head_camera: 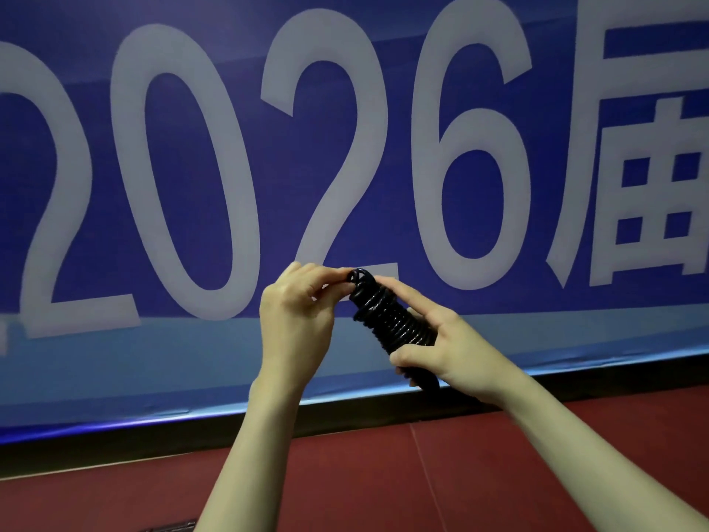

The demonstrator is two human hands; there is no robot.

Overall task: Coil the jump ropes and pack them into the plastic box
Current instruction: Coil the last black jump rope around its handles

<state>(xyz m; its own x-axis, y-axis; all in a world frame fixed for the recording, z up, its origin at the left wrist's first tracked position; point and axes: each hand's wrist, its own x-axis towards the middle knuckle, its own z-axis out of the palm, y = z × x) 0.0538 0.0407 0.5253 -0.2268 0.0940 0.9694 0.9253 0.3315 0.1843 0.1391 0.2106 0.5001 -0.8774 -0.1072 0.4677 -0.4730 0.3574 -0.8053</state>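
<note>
Before a blue banner [230, 147], above red floor [383, 474], the right hand [456, 351] grips a coiled black rope [391, 320] low, its long axis tilting up-left. Left hand [297, 320] pinches the rope's top end. No box shows.

coiled jump rope [387, 316] between left hand [295, 320] and right hand [452, 351], banner [345, 147] behind, floor [383, 474] below
</note>
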